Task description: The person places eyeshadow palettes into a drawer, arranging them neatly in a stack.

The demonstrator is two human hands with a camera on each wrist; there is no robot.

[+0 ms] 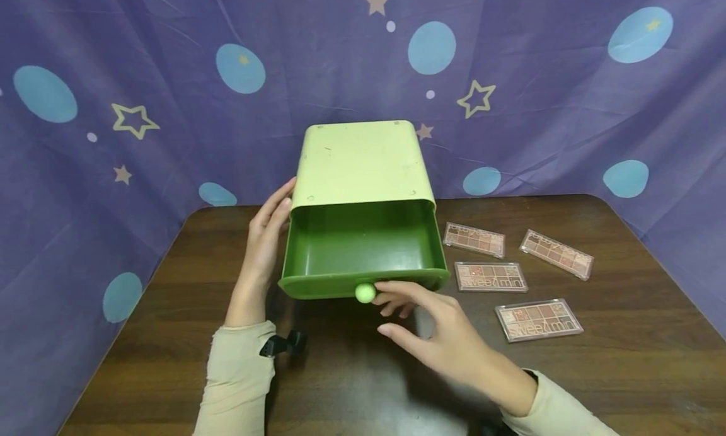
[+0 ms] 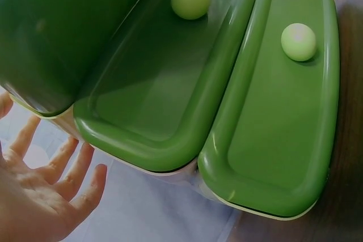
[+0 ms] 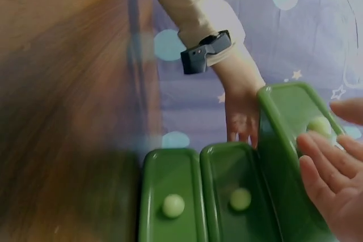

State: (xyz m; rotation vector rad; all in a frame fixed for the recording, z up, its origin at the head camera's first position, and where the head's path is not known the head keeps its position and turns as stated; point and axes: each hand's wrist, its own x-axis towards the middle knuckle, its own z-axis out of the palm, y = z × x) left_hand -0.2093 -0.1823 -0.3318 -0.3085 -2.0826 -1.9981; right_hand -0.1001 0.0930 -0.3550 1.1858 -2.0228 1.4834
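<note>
A pale yellow-green chest of drawers (image 1: pixel 360 162) stands on the table, its green top drawer (image 1: pixel 303 289) pulled out and bare inside. My left hand (image 1: pixel 262 240) is at the chest's left side, fingers extended along the wall; the left wrist view shows its spread fingers (image 2: pixel 74 177) by the edge. At the drawer front, my right hand (image 1: pixel 450 335) has its index fingertip right at the round light green knob (image 1: pixel 365 293), with the thumb apart below. In the left wrist view, the middle drawer (image 2: pixel 153 100) and bottom drawer (image 2: pixel 272 123) are pushed in, each with a similar knob.
Several clear-lidded eyeshadow palettes (image 1: pixel 490 277) lie on the dark wooden table (image 1: pixel 629 335) to the right of the chest. Behind the table hangs a purple curtain (image 1: pixel 340 64) with stars and blue ovals. A black camera (image 3: pixel 198 58) is strapped to the left wrist.
</note>
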